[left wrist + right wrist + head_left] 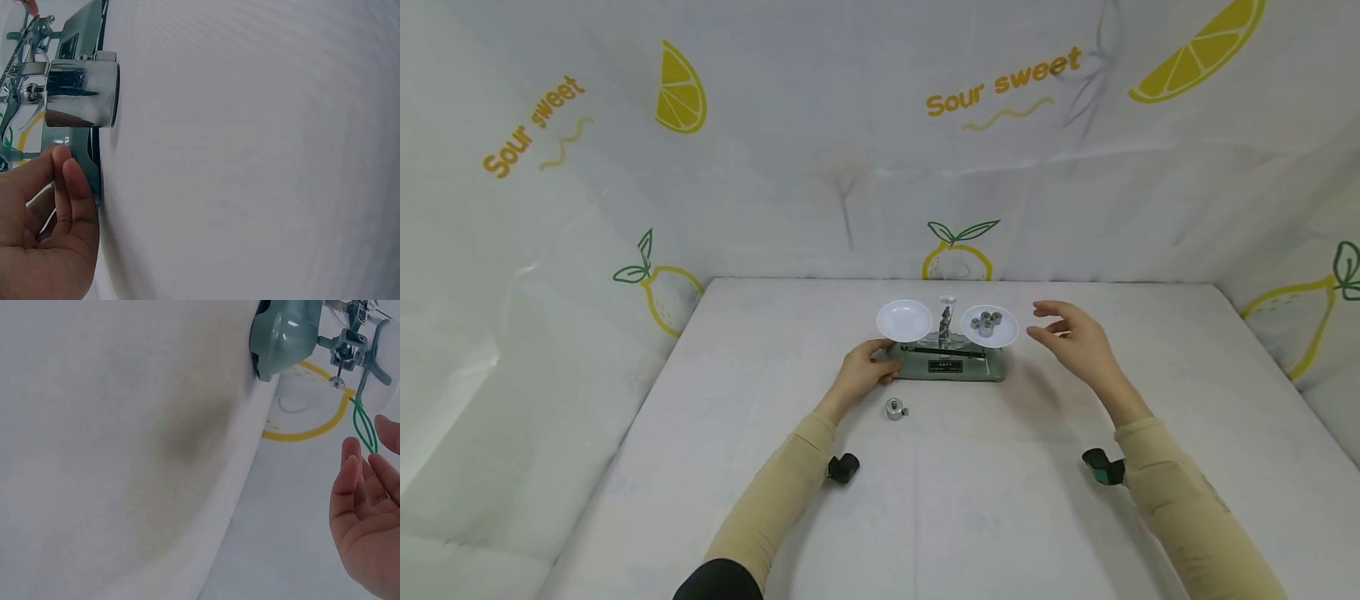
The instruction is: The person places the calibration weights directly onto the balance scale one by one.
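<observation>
A balance scale (946, 367) with a grey-green base stands on the table. My left hand (862, 369) grips the left end of its base, also seen in the left wrist view. The left white pan (905, 321) holds nothing. Several small metal weights (987, 325) sit in the right white pan (1009, 333). Just right of that pan my right hand (1072, 340) hovers, fingers loosely bent and apart, with nothing between them. A larger shiny metal weight (894, 408) lies in front of the base; it looms large in the left wrist view (81, 94).
The table (970, 508) has a white cover. Behind it hangs a white cloth (775, 192) with lemon prints and lettering. Dark wrist straps with small black mounts (843, 468) are on both forearms.
</observation>
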`<move>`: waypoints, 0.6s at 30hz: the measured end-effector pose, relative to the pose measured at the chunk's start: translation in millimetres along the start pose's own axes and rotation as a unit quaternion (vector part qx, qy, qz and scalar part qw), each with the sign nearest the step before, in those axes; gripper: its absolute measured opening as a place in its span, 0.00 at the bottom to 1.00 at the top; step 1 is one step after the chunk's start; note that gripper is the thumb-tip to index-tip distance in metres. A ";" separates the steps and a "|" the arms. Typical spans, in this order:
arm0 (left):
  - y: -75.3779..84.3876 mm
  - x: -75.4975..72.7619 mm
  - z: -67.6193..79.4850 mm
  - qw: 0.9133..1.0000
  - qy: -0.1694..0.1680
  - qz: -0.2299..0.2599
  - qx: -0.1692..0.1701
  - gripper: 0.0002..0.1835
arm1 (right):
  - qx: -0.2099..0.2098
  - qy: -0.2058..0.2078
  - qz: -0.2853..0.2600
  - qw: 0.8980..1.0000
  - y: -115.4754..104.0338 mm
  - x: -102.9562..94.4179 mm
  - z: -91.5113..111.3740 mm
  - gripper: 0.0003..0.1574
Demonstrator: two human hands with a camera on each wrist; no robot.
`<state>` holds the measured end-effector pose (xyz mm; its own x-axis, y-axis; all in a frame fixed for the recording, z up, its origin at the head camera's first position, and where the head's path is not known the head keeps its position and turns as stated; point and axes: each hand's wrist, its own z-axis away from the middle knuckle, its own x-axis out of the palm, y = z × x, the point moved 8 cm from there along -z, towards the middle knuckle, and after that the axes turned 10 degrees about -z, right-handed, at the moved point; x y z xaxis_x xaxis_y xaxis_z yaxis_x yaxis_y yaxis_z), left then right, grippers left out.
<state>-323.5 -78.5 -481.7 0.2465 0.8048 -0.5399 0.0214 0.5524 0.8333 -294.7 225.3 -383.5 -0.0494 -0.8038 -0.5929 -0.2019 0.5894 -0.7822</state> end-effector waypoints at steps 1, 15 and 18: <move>-0.3 0.3 -0.5 1.000 0.000 0.000 0.000 0.27 | 0.012 -0.014 0.002 1.000 4.1 1.5 1.1 0.31; 2.0 -0.2 1.4 1.000 -0.001 0.007 0.020 0.27 | 0.099 -0.171 -0.064 0.978 34.7 50.2 9.9 0.32; -0.8 1.1 -0.2 1.000 0.000 0.003 0.006 0.27 | 0.103 -0.185 -0.090 0.973 35.4 58.0 8.5 0.31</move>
<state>-323.4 -78.0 -482.9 0.2464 0.8087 -0.5341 0.0312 0.5442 0.8384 -296.4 200.2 -447.1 0.3330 -0.8339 -0.4403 0.0280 0.4754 -0.8793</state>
